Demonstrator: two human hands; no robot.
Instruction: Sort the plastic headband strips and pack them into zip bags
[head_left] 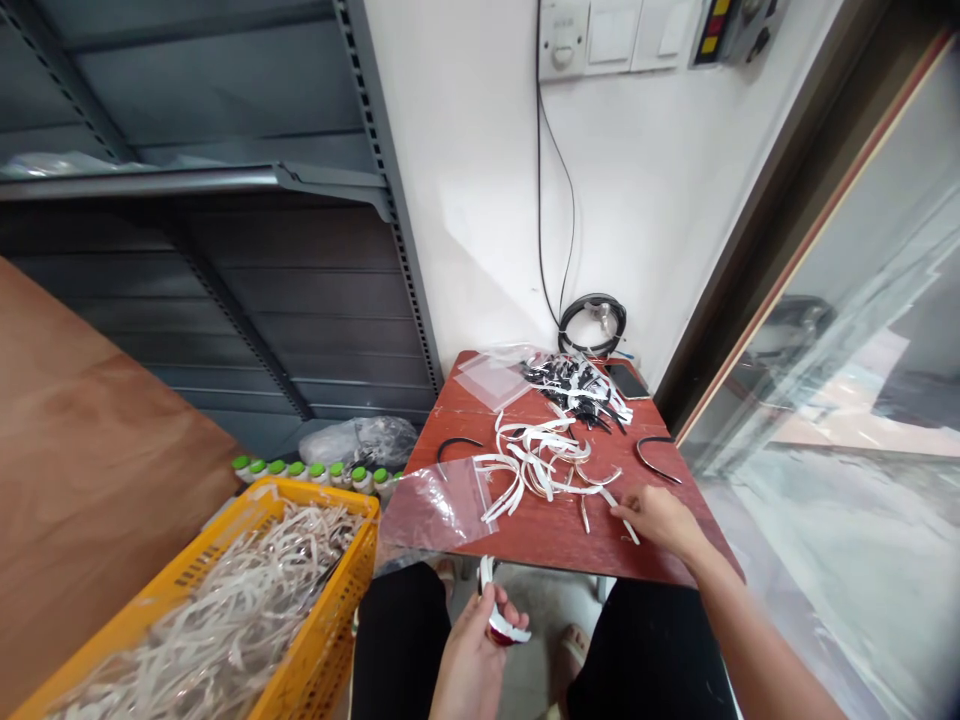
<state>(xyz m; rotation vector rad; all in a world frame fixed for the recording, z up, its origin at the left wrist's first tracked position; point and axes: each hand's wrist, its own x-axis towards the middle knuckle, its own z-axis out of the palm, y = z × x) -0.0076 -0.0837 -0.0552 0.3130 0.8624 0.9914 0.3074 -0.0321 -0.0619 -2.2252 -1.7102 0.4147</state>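
My left hand (469, 660) is low over my lap, shut on a white plastic strip (487, 575) with a red-marked curled end. My right hand (660, 522) rests at the front of the red tabletop (540, 535), its fingers pinching a loose white strip (621, 517). Just beyond lies a tangle of white strips (536, 465), with a clear plastic bag (439, 505) to its left. Curved black bands (656, 458) lie on the table nearby, and a black-and-white heap (577, 390) sits towards the back.
A yellow crate (277, 570) full of white strips stands at my lower left, before green-capped bottles (315, 473). A plywood board (90, 450) lies further left. A phone (627, 380) and black cable coil (592, 325) sit at the back. Grey shelving and a glass panel flank the table.
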